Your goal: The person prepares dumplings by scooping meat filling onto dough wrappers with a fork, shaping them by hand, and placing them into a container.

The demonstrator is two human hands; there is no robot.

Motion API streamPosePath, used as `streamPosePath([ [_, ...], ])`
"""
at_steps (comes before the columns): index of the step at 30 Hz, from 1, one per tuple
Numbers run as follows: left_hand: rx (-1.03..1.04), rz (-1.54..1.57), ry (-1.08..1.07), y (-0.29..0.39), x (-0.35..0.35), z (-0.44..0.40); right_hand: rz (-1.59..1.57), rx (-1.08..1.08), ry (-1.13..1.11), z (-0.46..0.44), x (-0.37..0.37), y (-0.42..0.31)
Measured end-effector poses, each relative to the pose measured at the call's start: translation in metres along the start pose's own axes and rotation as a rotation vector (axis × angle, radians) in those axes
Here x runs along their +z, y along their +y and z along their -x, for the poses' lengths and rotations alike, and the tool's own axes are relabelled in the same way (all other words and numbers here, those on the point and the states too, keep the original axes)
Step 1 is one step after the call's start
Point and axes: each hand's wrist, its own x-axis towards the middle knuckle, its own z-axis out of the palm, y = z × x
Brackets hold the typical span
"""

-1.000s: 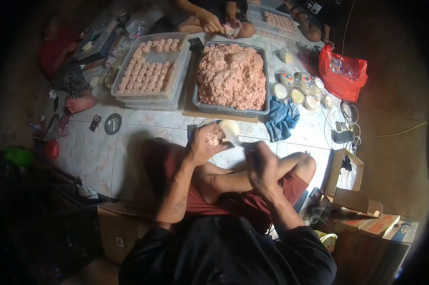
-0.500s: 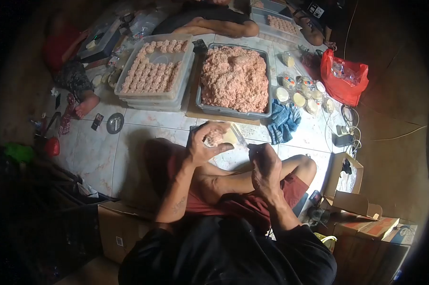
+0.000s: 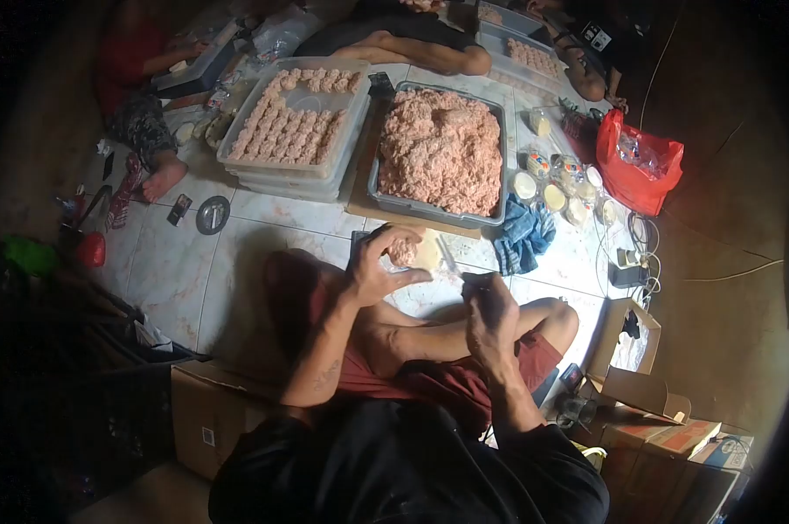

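Note:
My left hand [image 3: 378, 269] is curled around a lump of pink minced meat [image 3: 403, 252], thumb stretched to the right below it. Just right of the lump is a pale yellowish dough wrapper [image 3: 429, 251]; whether my fingers touch it I cannot tell. My right hand [image 3: 492, 316] is closed on the dark handle of a flat-bladed spreader [image 3: 449, 255], its blade pointing up and left toward the wrapper. In front of both hands, a grey tub [image 3: 373, 189] is heaped with minced meat [image 3: 442, 148]. To its left, stacked clear plastic trays [image 3: 294, 185] hold rows of meat dumplings [image 3: 294, 131].
A blue cloth [image 3: 523, 236] lies by the tub's right corner, near several round packs of wrappers [image 3: 554, 197]. Farther right are a red plastic bag [image 3: 639, 166], cables and an open cardboard box [image 3: 626, 345]. Other people sit on the floor at the far side and left.
My left hand still holds the meat lump, now slightly more uncovered. The spreader's tip has shifted a little right and down. The whole view has drifted slightly.

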Motion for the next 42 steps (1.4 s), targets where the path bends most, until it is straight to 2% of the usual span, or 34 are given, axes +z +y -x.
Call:
streamPosePath([
  [1, -0.013, 0.041, -0.064, -0.003, -0.002, -0.001, 0.032, 0.034, -0.004, 0.0, -0.004, -0.002],
  [3, -0.046, 0.124, -0.199, -0.008, -0.003, 0.0, 0.12, -0.097, -0.088, 0.001, 0.003, 0.014],
  [4, -0.004, -0.103, -0.249, -0.013, 0.004, -0.002, 0.198, -0.079, -0.184, 0.001, 0.009, 0.02],
  [5, 0.0, -0.103, -0.249, -0.017, 0.008, -0.001, 0.264, -0.116, -0.155, -0.001, 0.013, 0.023],
  [7, 0.016, 0.03, -0.089, -0.009, 0.009, -0.003, 0.089, -0.006, -0.145, 0.001, 0.002, 0.013],
  [8, -0.037, 0.155, -0.217, 0.002, -0.006, -0.001, 0.16, -0.048, -0.083, 0.001, -0.006, 0.017],
  [9, -0.045, 0.158, -0.221, 0.005, -0.007, 0.003, 0.009, 0.002, -0.033, 0.001, -0.009, -0.001],
  [11, -0.01, 0.052, -0.099, 0.01, -0.009, 0.003, -0.005, 0.065, -0.02, 0.002, -0.013, -0.011],
  [13, -0.079, 0.077, -0.096, 0.02, -0.011, 0.002, 0.062, 0.064, -0.046, 0.002, -0.013, -0.009],
  [15, 0.026, 0.134, -0.227, 0.025, -0.018, -0.001, 0.128, 0.054, -0.076, 0.002, -0.012, -0.009],
  [17, 0.03, 0.173, -0.205, 0.019, -0.016, -0.003, 0.04, -0.003, -0.01, 0.005, -0.008, -0.01],
  [19, 0.021, 0.215, -0.193, 0.006, -0.008, 0.003, 0.213, -0.121, -0.119, 0.006, -0.004, -0.012],
  [21, 0.032, -0.167, -0.179, 0.0, 0.003, -0.001, 0.263, -0.176, -0.143, 0.005, 0.005, -0.001],
  [23, -0.019, -0.174, -0.149, 0.006, -0.001, 0.0, 0.301, -0.153, -0.095, 0.005, -0.001, -0.008],
  [25, -0.188, -0.132, -0.157, 0.007, -0.004, 0.002, 0.253, -0.151, -0.063, 0.005, 0.001, -0.008],
  [26, -0.103, -0.146, -0.063, 0.01, 0.001, 0.003, 0.206, -0.152, -0.024, 0.004, 0.002, -0.009],
  [27, -0.102, -0.142, -0.066, 0.01, 0.003, 0.002, 0.239, -0.198, -0.063, 0.002, 0.008, -0.003],
  [29, 0.084, -0.176, -0.026, 0.007, 0.005, -0.005, 0.273, -0.273, -0.105, 0.0, 0.013, 0.004],
  [31, 0.095, 0.197, -0.065, 0.003, -0.014, -0.005, 0.233, -0.185, -0.032, 0.005, 0.005, -0.019],
  [33, -0.011, 0.479, -0.224, -0.017, -0.021, -0.004, 0.189, -0.204, 0.022, 0.001, 0.005, -0.02],
  [34, -0.011, 0.485, -0.227, -0.042, -0.009, 0.0, 0.228, -0.199, -0.051, -0.005, 0.005, -0.019],
  [36, 0.233, -0.098, -0.005, -0.094, 0.016, 0.005, 0.349, -0.27, -0.173, -0.025, 0.007, -0.007],
  [37, 0.244, -0.094, -0.001, -0.075, 0.01, -0.002, 0.355, -0.279, -0.168, -0.043, 0.005, 0.011],
  [39, -0.144, 0.141, -0.112, -0.018, -0.006, -0.013, 0.446, -0.356, 0.023, -0.079, -0.002, 0.039],
  [40, -0.22, 0.205, -0.126, -0.021, -0.01, -0.014, 0.625, -0.298, 0.023, -0.096, -0.003, 0.036],
  [41, -0.17, 0.227, -0.098, -0.045, -0.006, -0.01, 0.803, -0.239, 0.019, -0.114, -0.003, 0.033],
  [42, -0.314, 0.366, -0.182, -0.05, -0.013, -0.012, 0.877, -0.26, -0.005, -0.137, -0.005, 0.056],
])
